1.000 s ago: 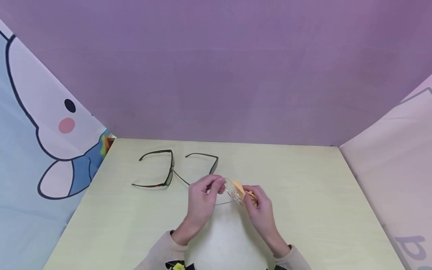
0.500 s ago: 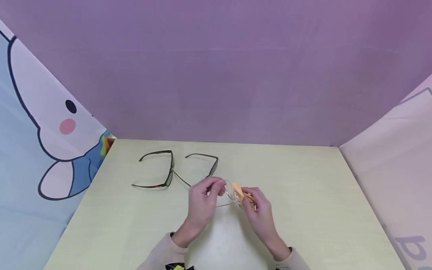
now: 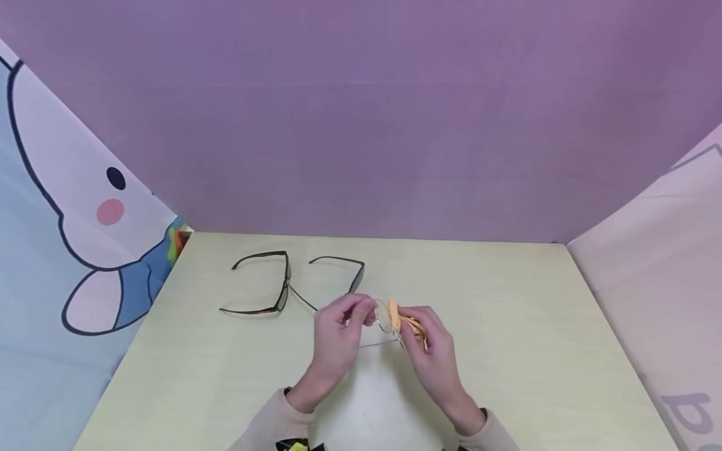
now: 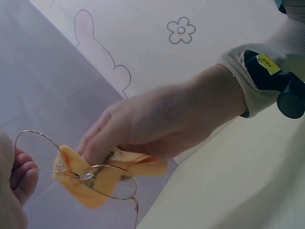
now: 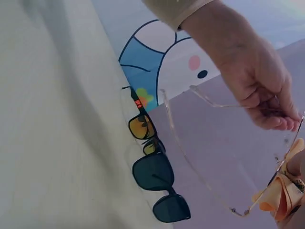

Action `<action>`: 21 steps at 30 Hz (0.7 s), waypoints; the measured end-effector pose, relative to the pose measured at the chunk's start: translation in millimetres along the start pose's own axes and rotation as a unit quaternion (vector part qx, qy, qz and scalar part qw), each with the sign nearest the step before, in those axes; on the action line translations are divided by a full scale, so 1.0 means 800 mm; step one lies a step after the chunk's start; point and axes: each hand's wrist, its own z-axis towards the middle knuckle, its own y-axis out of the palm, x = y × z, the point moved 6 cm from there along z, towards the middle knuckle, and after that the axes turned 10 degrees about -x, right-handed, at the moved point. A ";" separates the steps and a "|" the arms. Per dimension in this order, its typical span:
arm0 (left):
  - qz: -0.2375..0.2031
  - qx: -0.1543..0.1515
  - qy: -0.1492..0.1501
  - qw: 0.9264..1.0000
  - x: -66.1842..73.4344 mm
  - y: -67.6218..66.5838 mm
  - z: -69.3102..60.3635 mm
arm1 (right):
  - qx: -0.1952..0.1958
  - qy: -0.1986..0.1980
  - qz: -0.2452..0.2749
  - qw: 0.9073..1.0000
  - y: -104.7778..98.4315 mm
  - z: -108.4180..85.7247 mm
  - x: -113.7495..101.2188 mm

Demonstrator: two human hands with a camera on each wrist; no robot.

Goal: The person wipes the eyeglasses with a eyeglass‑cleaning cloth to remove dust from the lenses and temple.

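Thin gold wire-rimmed glasses (image 4: 116, 183) are held up between both hands over the table. My left hand (image 3: 337, 335) pinches them at one side of the frame, near a lens, with a thin temple running back below it. My right hand (image 3: 433, 344) grips a bunched yellow-orange cloth (image 4: 93, 195) against the glasses around the bridge and the other lens. The right fingertips are partly hidden behind the cloth. In the right wrist view, one clear temple (image 5: 183, 155) of the glasses hangs toward the table side.
Black-framed sunglasses (image 3: 285, 282) lie unfolded on the pale table (image 3: 507, 326), left of the hands. A second dark-lensed pair (image 5: 153, 171) lies beside them, partly hidden behind my left hand in the head view. A purple wall (image 3: 361, 125) closes the back; printed cloth panels flank both sides.
The right hand has shifted slightly, and the cloth's upper end now stands more upright against the glasses. The left hand keeps its hold almost still. Both sunglasses stay where they were.
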 end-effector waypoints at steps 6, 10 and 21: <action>-0.005 0.006 -0.016 1.000 -0.001 -0.005 0.001 | -0.012 0.049 -0.024 0.998 0.004 -0.009 0.025; -0.010 0.010 -0.021 1.000 0.000 -0.006 0.001 | -0.022 0.071 -0.034 0.997 0.005 -0.012 0.035; -0.030 0.012 -0.030 0.999 0.003 -0.007 0.002 | 0.000 0.014 -0.014 1.000 0.001 0.001 0.001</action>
